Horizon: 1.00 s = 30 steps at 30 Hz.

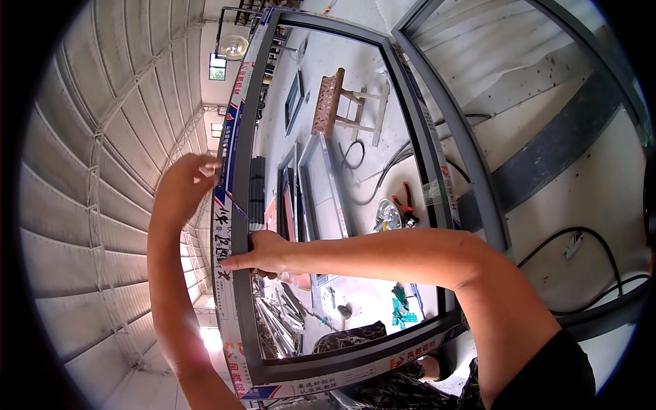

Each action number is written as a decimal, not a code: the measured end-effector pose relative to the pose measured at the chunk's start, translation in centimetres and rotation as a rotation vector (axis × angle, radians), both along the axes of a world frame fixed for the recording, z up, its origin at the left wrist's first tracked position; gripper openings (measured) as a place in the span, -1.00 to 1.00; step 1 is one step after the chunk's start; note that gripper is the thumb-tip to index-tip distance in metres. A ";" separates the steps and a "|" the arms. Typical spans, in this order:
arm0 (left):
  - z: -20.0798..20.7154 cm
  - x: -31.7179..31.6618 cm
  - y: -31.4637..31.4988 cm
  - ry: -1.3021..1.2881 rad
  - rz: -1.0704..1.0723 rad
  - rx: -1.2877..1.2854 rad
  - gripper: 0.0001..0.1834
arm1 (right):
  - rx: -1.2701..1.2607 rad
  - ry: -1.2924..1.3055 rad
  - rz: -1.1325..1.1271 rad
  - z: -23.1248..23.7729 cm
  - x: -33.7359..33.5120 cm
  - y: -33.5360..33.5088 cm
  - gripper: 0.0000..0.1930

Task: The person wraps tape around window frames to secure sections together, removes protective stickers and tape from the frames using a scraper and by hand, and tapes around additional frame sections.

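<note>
The right hand (265, 253) is closed around the left side of a large, dark grey metal rectangular frame (243, 307), its thumb laid over the outer edge and its fingers curled inside the opening. The frame stands directly in front of the person and fills the centre of the view; the right forearm reaches across it. The left hand (184, 181) is raised beside the same side, farther up, with its fingers bent and close together at the outer edge. Whether it touches the frame or pinches something small cannot be told.

White, blue and red printed protective film (236, 130) covers the outer edge, with black handwritten marks near the right thumb. The frame seems well advanced: its four sides appear joined into a whole rectangle. The film has yet to come off, if that is part of the work. The floor shows through the opening, so glazing may be left to do, though clear glass cannot be ruled out.

Through the opening lie red-and-black-handled pliers (406, 205), a heap of thin silvery metal strips (280, 314), and a brown-topped stand with pale legs (328, 102). At the right, just beside, is a second dark grey metal frame (471, 154).
</note>
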State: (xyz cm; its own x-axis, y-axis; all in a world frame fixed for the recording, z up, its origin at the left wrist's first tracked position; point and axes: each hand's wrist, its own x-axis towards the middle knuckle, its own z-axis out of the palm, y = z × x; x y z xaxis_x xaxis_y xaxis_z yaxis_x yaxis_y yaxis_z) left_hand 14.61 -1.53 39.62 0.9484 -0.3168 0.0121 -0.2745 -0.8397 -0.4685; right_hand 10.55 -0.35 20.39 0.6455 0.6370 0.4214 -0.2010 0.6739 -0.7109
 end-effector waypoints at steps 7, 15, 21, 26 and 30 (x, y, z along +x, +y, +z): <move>-2.4 -0.7 3.1 -0.270 -0.114 0.268 -0.85 | 0.081 0.046 0.013 -0.3 0.0 0.5 -0.31; -5.2 -0.7 4.1 -0.494 -0.174 0.461 -0.92 | 0.082 0.043 0.017 -0.3 0.3 1.7 -0.42; -5.9 -1.1 4.9 -0.548 -0.089 0.225 -0.94 | 0.095 0.051 0.005 -0.5 0.4 3.1 -0.45; -6.5 -1.0 5.3 -0.570 -0.068 0.239 -0.92 | 0.132 0.125 0.015 -0.6 0.4 4.8 -0.47; -6.6 -0.5 5.6 -0.570 -0.049 0.404 -0.92 | 0.130 0.100 -0.030 -0.6 0.5 4.9 -0.46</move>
